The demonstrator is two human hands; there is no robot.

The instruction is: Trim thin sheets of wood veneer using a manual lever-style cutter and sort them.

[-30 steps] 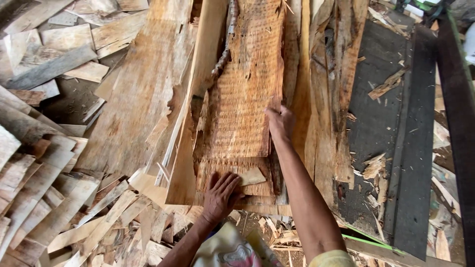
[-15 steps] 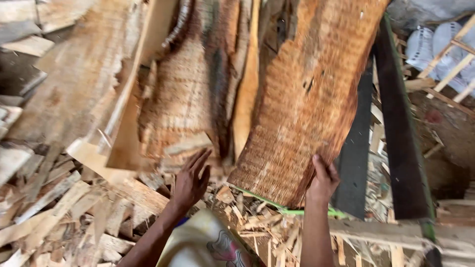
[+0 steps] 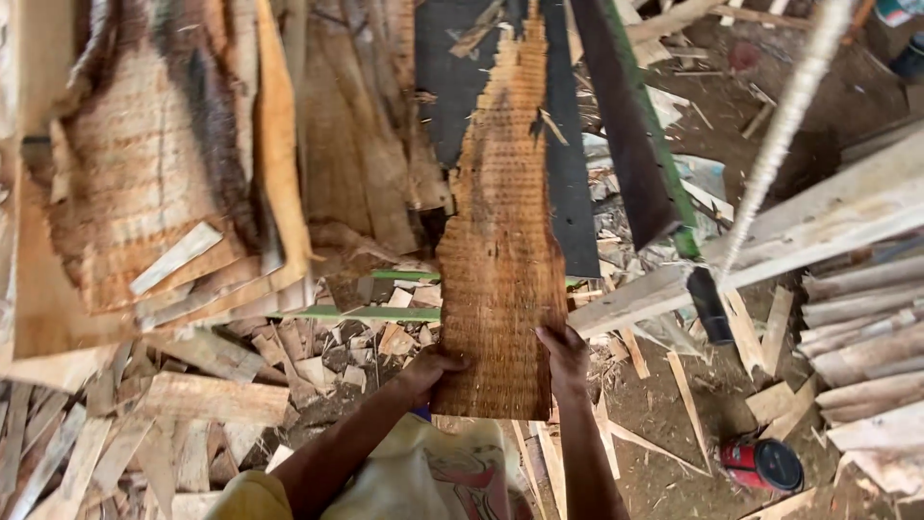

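Observation:
I hold a long, rough brown wood veneer sheet [image 3: 500, 241] upright in front of me; its top edge is ragged and narrow. My left hand [image 3: 428, 371] grips its lower left edge. My right hand [image 3: 566, 358] grips its lower right edge. Behind it to the left lean other veneer sheets [image 3: 154, 173], curled and stained dark.
Wood offcuts and splinters [image 3: 192, 404] litter the dirt ground on the left. A dark beam with a green edge [image 3: 635, 125] slants behind the sheet. Pale planks [image 3: 828, 221] lie to the right. A red can with a dark lid [image 3: 765, 464] lies on the ground lower right.
The sheet has come away from the stack and moved right. My left hand left the stack and took the sheet's lower left edge; both hands now hold it.

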